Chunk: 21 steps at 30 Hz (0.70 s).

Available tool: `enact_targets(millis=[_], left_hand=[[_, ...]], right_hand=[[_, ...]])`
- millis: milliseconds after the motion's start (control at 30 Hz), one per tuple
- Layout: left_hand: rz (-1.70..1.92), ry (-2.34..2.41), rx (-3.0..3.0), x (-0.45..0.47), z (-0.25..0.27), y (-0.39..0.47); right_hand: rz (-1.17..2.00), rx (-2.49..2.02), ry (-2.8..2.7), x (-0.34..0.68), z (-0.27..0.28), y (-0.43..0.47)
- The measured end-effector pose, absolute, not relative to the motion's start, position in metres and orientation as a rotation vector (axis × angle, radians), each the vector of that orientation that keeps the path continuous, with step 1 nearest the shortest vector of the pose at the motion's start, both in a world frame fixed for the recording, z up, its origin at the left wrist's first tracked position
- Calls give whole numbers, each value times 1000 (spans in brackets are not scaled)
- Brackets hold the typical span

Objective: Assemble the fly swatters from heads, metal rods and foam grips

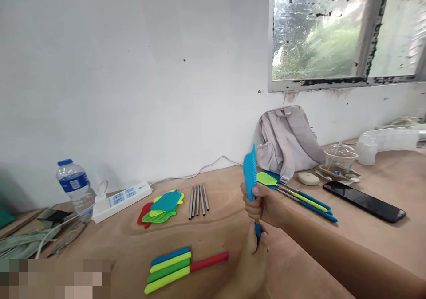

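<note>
A blue fly swatter (250, 170) stands nearly upright between my hands, its head turned almost edge-on. My right hand (261, 201) is closed around it just below the head. Lower down, my left hand (254, 257) grips the blue handle (257, 231). Most of the shaft is hidden by my fingers. Left of my hands lie several metal rods (199, 200) side by side and a pile of loose swatter heads (163, 206) in blue, yellow, green and red. Several coloured handles (171, 268) lie nearer me, with a red handle (209, 262) touching them.
Swatters with rods and handles (306, 199) lie right of my hands, beside a black phone (364, 201) and a pale oval object (308, 178). Behind are a backpack (289, 141) and a plastic cup (340, 157). A power strip (121, 200) and water bottle (76, 186) stand left.
</note>
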<state>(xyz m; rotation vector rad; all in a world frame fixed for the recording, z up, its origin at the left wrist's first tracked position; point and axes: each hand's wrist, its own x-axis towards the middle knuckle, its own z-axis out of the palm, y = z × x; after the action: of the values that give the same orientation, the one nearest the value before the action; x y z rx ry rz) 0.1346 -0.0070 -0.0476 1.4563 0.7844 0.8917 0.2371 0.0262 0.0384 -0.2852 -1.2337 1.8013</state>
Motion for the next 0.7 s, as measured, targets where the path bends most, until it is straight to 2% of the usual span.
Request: enact_targets(millis=[133,267,700], left_hand=[[874,670,1398,135,-46,-6],[796,735,1413,137,-46,-7],[825,776,1502,136,-40,-11]], right_hand=[[1831,-27,-1364,242,29,29],[1785,45,-1373,244,26,28],[1632,-300,-1289,243,19,20]])
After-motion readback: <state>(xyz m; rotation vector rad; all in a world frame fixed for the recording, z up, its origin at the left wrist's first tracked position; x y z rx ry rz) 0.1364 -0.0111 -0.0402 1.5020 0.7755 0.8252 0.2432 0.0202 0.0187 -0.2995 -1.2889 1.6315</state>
